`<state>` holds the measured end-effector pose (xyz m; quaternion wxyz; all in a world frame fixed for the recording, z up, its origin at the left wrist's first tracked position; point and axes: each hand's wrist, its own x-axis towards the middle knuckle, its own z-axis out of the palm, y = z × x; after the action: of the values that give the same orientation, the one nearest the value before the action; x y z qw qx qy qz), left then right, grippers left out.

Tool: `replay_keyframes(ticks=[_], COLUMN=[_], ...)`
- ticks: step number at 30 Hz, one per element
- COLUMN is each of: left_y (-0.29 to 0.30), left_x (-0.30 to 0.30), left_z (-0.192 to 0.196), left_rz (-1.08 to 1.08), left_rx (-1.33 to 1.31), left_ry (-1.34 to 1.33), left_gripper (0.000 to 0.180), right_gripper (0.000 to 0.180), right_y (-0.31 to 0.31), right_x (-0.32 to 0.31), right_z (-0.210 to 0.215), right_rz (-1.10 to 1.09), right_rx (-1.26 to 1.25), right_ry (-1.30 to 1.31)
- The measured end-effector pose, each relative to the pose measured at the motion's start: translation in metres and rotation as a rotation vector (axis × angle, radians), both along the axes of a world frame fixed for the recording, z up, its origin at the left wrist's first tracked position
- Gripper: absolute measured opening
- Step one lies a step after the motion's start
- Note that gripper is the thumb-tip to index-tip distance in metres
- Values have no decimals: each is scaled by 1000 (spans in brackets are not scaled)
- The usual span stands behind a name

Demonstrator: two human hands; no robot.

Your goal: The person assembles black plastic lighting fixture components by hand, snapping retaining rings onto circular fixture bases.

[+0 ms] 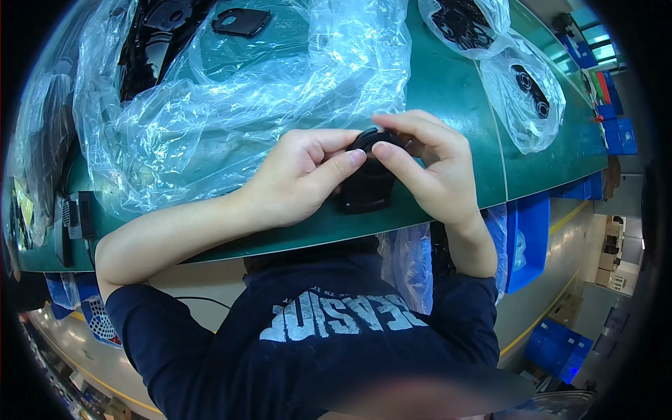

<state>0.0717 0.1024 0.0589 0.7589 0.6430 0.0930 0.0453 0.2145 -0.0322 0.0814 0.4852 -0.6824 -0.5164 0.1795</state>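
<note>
Both hands pinch one black part (pixel 367 183) between them, left hand (pixel 301 175) and right hand (pixel 430 168) equally near, its long axis running toward the body.

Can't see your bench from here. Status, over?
Left hand and right hand both gripping black plastic part over green table. Clear plastic bag lies just left. Nothing blocking.

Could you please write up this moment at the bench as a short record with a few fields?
Setting: green workbench
Left hand: fingers and thumb closed on the black plastic part
Right hand: pinching the top of the same part
Part position: at the bench's near edge
Behind hands: large clear plastic bag, crumpled
Upper right: two small clear bags of black parts
Below bench: blue bins
</note>
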Motion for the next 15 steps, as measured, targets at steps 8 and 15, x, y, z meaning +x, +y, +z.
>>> replay_keyframes(ticks=[8, 15], left_y=[-1, -5], left_x=[-1, -5], left_z=[4, 7], left_rz=[-11, 22], left_rx=[-67, 41], left_ry=[39, -9], left_gripper=[26, 24], right_gripper=[16, 14], right_y=[0, -2], right_x=[0, 2], right_z=[-6, -1], right_rz=[12, 96], right_rx=[53, -41], right_ry=[456, 206])
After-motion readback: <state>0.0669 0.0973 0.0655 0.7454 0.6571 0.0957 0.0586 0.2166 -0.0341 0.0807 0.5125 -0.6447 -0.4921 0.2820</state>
